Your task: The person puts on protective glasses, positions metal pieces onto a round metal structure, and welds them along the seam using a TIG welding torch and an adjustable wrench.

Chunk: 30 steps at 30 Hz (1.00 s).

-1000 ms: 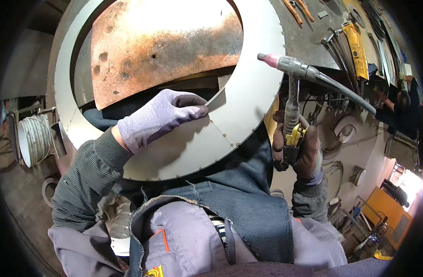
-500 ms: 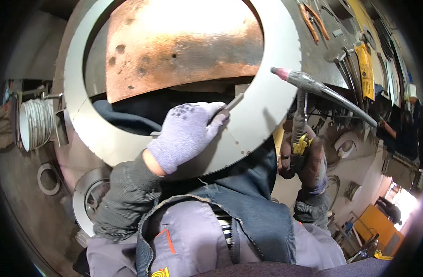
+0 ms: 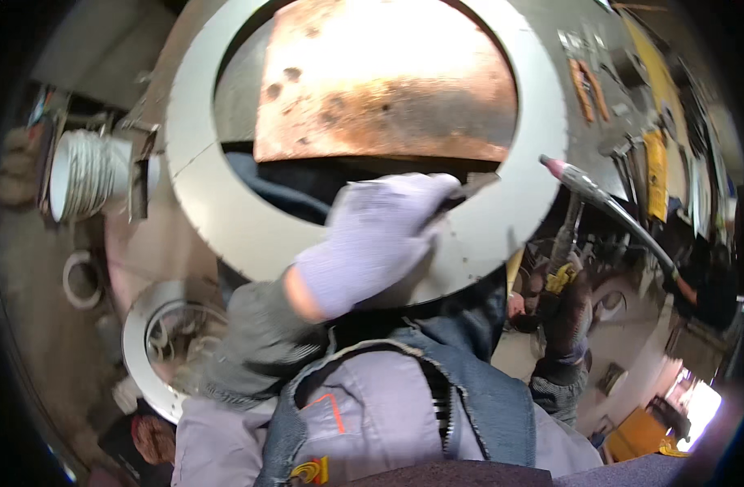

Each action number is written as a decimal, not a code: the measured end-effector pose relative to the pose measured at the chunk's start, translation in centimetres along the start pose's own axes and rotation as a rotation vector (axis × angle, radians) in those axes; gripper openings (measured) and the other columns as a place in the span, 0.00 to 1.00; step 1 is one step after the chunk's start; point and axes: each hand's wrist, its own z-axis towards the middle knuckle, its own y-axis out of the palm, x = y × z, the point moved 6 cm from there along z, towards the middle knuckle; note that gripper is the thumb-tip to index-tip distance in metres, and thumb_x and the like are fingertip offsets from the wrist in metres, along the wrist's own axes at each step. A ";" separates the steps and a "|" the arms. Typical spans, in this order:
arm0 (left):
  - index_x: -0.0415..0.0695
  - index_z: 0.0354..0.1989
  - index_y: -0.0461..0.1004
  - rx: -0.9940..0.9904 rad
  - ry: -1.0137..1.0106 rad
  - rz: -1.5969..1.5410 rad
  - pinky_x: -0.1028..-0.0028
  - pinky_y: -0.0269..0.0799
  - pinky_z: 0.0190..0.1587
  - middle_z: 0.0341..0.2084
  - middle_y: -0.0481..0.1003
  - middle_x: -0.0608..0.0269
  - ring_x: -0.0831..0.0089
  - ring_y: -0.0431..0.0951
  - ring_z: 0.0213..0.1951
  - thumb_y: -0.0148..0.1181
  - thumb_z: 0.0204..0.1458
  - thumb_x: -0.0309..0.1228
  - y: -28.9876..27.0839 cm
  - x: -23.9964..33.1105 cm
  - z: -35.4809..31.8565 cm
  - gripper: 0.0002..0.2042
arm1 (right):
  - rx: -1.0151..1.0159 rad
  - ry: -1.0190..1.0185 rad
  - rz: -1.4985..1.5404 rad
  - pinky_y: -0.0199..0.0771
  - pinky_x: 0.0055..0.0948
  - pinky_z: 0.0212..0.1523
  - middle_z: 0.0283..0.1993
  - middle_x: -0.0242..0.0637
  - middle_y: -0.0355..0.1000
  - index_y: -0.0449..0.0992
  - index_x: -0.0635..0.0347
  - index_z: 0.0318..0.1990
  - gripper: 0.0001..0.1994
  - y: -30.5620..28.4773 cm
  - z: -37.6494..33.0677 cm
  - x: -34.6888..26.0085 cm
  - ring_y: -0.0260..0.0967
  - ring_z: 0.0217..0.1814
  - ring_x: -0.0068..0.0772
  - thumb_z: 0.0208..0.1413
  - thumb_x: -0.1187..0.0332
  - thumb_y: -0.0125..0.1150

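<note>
A flat, pale metal ring lies in front of me, with a thin seam line across its left side. My left hand, in a lavender glove, is closed on a short flat metal strip over the ring's near inner edge. Most of the strip is hidden by the fingers. My right hand, in a dark, dirty glove, grips the yellow-marked handle of a welding torch. The torch's pink nozzle points left, close to the ring's right edge. A copper-coloured plate shows inside the ring's opening.
Orange-handled pliers and a yellow tool lie on the metal table at the right. A white cable spool stands at the left. Another metal ring is low on the left. At the far right is another person's arm.
My view has shifted, so the ring and plate sit further right and partly lower. My left hand keeps the strip near the ring's inner edge. The torch stays in my right hand.
</note>
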 end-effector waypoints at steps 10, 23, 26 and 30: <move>0.41 0.57 0.70 0.198 -0.179 -1.721 0.68 0.70 0.53 0.50 0.72 0.58 0.71 0.74 0.45 0.53 0.65 0.31 2.4 -2.3 -1.8 0.14 | -0.300 0.197 0.423 0.62 0.10 0.21 0.35 0.32 0.74 0.72 0.68 0.53 0.17 7.2 4.8 -2.9 0.64 0.23 0.09 0.57 0.75 0.64; 0.32 0.62 0.65 0.047 -0.310 -0.805 0.66 0.74 0.54 0.57 0.70 0.46 0.62 0.76 0.53 0.46 0.69 0.37 1.5 -4.2 -7.3 0.21 | -0.454 0.233 0.617 0.63 0.06 0.15 0.38 0.40 0.79 0.69 0.65 0.56 0.19 10.2 7.2 0.3 0.64 0.18 0.06 0.57 0.77 0.64; 0.30 0.59 0.66 -0.210 -0.623 -1.158 0.69 0.75 0.51 0.52 0.74 0.47 0.64 0.79 0.47 0.45 0.69 0.37 0.3 -2.5 -8.3 0.21 | -0.485 0.269 0.520 0.62 0.06 0.15 0.37 0.38 0.78 0.69 0.66 0.57 0.19 9.0 8.5 4.2 0.63 0.17 0.06 0.58 0.77 0.63; 0.31 0.59 0.67 -0.043 0.227 0.025 0.59 0.71 0.55 0.52 0.72 0.44 0.52 0.75 0.52 0.61 0.55 0.31 -3.6 2.2 -4.1 0.25 | -0.491 0.176 0.523 0.63 0.06 0.15 0.37 0.37 0.77 0.70 0.65 0.57 0.19 10.1 7.6 1.6 0.65 0.17 0.08 0.59 0.76 0.63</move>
